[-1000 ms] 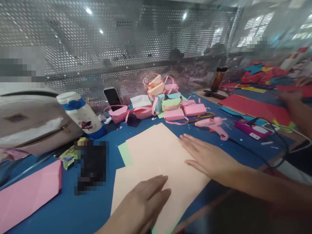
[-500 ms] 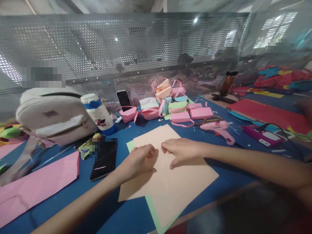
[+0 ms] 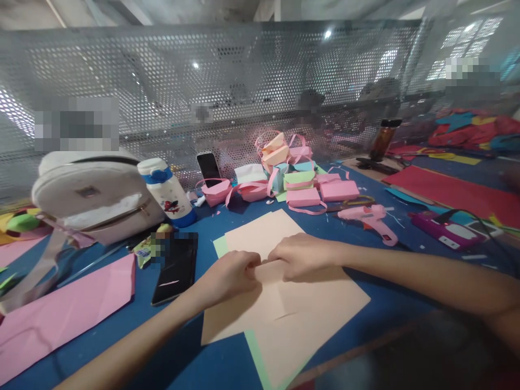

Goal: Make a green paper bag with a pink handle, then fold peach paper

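Observation:
A peach paper sheet point(image 3: 292, 314) lies on the blue table point(image 3: 219, 368), with a green sheet point(image 3: 220, 246) showing under its edges. My left hand point(image 3: 229, 276) and my right hand point(image 3: 298, 255) meet over the middle of the peach sheet. Both hands have their fingers curled into a pinch, knuckles nearly touching, and they grip a fold of the peach paper between them. A raised crease runs out from under my hands toward the near edge.
A black phone point(image 3: 174, 268) and a large pink sheet point(image 3: 60, 314) lie at left. A white bag point(image 3: 91, 195) and a bottle point(image 3: 166, 190) stand behind. Folded paper boxes point(image 3: 300, 189), a pink glue gun point(image 3: 368, 216) and a mesh wall point(image 3: 244, 92) are beyond.
My hands went from lying flat on the sheet to curled and pinched together at its middle. The paper has lifted into a fold between them. The view rose and pulled back.

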Available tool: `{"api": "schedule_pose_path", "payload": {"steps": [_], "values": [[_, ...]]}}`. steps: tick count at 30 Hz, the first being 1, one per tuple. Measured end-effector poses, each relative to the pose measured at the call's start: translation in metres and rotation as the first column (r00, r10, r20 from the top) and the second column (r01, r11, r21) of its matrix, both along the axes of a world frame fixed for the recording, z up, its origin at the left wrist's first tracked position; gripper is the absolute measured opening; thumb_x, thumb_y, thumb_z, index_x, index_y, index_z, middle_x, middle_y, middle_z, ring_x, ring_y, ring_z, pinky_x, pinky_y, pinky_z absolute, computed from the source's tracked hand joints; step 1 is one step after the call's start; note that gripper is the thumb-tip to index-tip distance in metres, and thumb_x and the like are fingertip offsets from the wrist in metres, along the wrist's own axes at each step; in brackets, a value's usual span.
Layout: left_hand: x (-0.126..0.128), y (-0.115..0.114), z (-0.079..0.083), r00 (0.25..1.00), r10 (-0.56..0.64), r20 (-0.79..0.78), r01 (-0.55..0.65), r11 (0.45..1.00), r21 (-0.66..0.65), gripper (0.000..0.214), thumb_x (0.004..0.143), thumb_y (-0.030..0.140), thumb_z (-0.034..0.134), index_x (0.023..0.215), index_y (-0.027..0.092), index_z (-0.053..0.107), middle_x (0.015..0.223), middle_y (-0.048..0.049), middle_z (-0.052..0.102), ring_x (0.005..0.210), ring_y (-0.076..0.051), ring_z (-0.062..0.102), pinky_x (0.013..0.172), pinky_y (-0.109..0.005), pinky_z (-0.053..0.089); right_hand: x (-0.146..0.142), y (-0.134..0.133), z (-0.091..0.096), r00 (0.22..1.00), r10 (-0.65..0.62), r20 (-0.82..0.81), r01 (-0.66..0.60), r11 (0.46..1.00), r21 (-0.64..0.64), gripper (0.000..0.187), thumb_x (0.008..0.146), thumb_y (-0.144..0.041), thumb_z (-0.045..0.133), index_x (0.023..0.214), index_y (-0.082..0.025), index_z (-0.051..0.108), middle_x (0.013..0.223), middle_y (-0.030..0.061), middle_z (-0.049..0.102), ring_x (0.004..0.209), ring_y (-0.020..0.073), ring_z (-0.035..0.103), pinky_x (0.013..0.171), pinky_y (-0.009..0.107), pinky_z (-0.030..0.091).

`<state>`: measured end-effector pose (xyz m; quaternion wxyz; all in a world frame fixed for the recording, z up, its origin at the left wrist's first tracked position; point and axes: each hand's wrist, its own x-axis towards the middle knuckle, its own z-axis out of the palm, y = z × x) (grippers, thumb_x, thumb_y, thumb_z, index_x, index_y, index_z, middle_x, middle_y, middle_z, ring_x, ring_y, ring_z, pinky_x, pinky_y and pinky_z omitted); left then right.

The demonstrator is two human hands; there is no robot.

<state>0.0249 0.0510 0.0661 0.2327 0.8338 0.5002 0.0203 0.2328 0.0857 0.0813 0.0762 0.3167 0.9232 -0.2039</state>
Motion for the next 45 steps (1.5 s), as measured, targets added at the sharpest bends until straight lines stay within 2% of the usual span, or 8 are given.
{"api": "schedule_pose_path", "payload": {"steps": [7,15,17,19,23,30,35,45], "values": [[-0.001,0.002,-0.001,0.999,0.030,0.035,-0.030,1.000,-0.002,0.010,0.071,0.014,0.060,0.079,0.019,0.064,0.071,0.0032,0.054,0.067,-0.015,0.049,0.058,-0.025,0.026,-0.005,0.002,-0.004,0.998,-0.024,-0.061,0.025,1.000,0.013,0.020,0.072,-0.020,0.061,0.087,-0.020,0.074,0.082,0.0059,0.072,0.073,0.0232,0.064,0.056,0.027,0.032],[-0.058,0.014,0.028,0.946,0.208,0.250,-0.169,0.971,-0.170,0.025,0.067,0.037,0.078,0.066,0.016,0.065,0.059,0.0033,0.056,0.060,-0.016,0.054,0.056,-0.023,0.037,0.026,0.015,-0.002,0.969,-0.091,-0.228,0.036,0.972,-0.232,0.020,0.080,-0.031,0.065,0.092,-0.017,0.070,0.090,0.0017,0.072,0.083,0.0201,0.067,0.060,0.022,0.043],[-0.068,0.012,0.033,0.886,0.284,0.366,-0.216,0.952,-0.215,0.037,0.074,0.051,0.073,0.081,0.015,0.068,0.072,-0.0016,0.067,0.071,-0.020,0.063,0.065,-0.027,0.049,0.031,0.013,-0.010,0.909,-0.228,-0.348,0.072,0.910,-0.408,0.021,0.083,-0.032,0.064,0.095,-0.015,0.069,0.094,0.0025,0.073,0.085,0.0211,0.068,0.063,0.023,0.047],[-0.069,0.006,0.032,0.814,0.331,0.478,-0.208,0.933,-0.293,0.047,0.077,0.059,0.070,0.094,0.015,0.069,0.088,-0.0064,0.073,0.088,-0.024,0.069,0.081,-0.033,0.054,0.030,0.008,-0.021,0.770,-0.430,-0.471,0.062,0.786,-0.615,0.026,0.084,-0.033,0.067,0.101,-0.014,0.069,0.100,0.0046,0.073,0.091,0.0240,0.070,0.069,0.026,0.052],[-0.049,-0.011,0.010,0.692,0.409,0.594,-0.094,0.868,-0.488,0.058,0.072,0.064,0.076,0.102,0.015,0.070,0.097,-0.0111,0.075,0.097,-0.029,0.071,0.089,-0.041,0.055,0.016,-0.006,-0.037,0.503,-0.635,-0.587,-0.041,0.660,-0.750,0.048,0.079,-0.037,0.077,0.120,-0.015,0.064,0.122,0.0094,0.070,0.108,0.0274,0.068,0.088,0.034,0.054],[-0.023,-0.016,-0.013,0.507,0.537,0.674,-0.160,0.827,-0.539,0.054,0.073,0.066,0.075,0.061,0.016,0.057,0.056,0.0014,0.057,0.061,-0.015,0.061,0.082,-0.034,0.055,0.001,-0.027,-0.034,0.390,-0.776,-0.496,-0.091,0.503,-0.859,0.052,0.085,-0.050,0.073,0.125,-0.019,0.065,0.124,0.0106,0.069,0.107,0.0282,0.069,0.097,0.043,0.052],[-0.023,-0.010,-0.009,0.463,0.538,0.705,-0.137,0.829,-0.542,0.059,0.068,0.066,0.079,0.053,0.018,0.048,0.048,0.0069,0.042,0.049,-0.008,0.046,0.069,-0.026,0.054,0.001,-0.030,-0.036,0.326,-0.822,-0.467,0.021,0.501,-0.865,0.044,0.089,-0.056,0.067,0.116,-0.022,0.071,0.118,0.0082,0.072,0.110,0.0273,0.067,0.102,0.041,0.048],[-0.031,-0.009,-0.014,0.460,0.511,0.726,-0.071,0.836,-0.544,0.051,0.078,0.063,0.074,0.076,0.012,0.072,0.074,-0.0093,0.073,0.066,-0.017,0.068,0.077,-0.029,0.056,0.001,-0.026,-0.037,0.391,-0.786,-0.480,-0.043,0.505,-0.862,0.037,0.082,-0.051,0.077,0.096,-0.017,0.075,0.093,0.0056,0.076,0.089,0.0226,0.072,0.084,0.033,0.054]]}}
